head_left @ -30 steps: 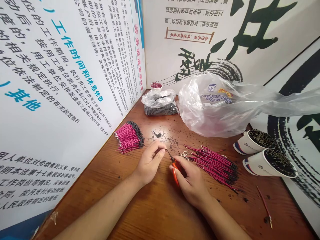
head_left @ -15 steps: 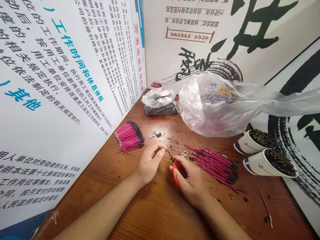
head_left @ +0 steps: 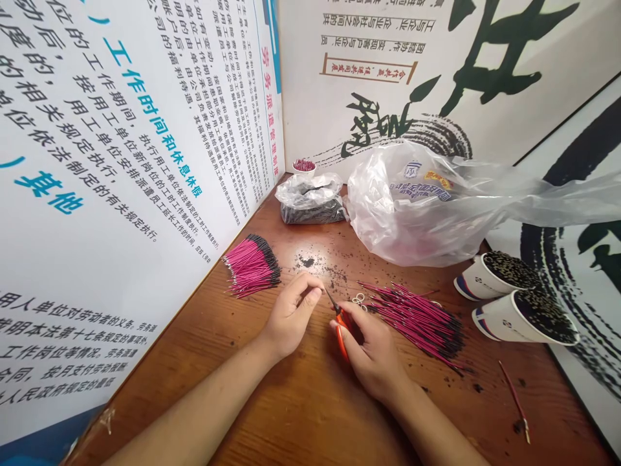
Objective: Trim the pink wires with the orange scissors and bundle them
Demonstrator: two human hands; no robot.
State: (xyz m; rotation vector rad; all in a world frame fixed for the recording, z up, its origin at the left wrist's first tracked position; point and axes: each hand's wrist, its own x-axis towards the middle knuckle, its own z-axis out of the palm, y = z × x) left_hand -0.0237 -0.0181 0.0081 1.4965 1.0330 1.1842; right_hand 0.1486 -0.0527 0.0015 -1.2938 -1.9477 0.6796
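Wood-grained and brown, our table point(head_left: 291, 421) sits in a corner of white boards point(head_left: 160, 272) printed with text and brushwork. Just above its middle are the pliers point(head_left: 342, 346), their orange handles gripped in our right hand point(head_left: 372, 353) and their narrow dark nose pointing up and left to our left hand point(head_left: 292, 318). That hand has its thumb and forefinger drawn close together at the nose's tip; we cannot tell what, if anything, they pinch. Our two hands are near each other but apart. Just beside the right one lie a few pale rings point(head_left: 358, 299) and a loose pile point(head_left: 417, 323) of magenta wires with black ends. Beyond the left one, near the board, lies a neater bundle point(head_left: 252, 264) of the same sort. Black crumbs point(head_left: 308, 262) are strewn between the two. Farther right, two white cups point(head_left: 499, 317) tilt, full of small dark bits, with a single wire point(head_left: 514, 398) below them. At the back we see a large clear bag point(head_left: 412, 220), a smaller bag point(head_left: 310, 210) of black pieces, and a little tub point(head_left: 304, 169) with magenta bits.
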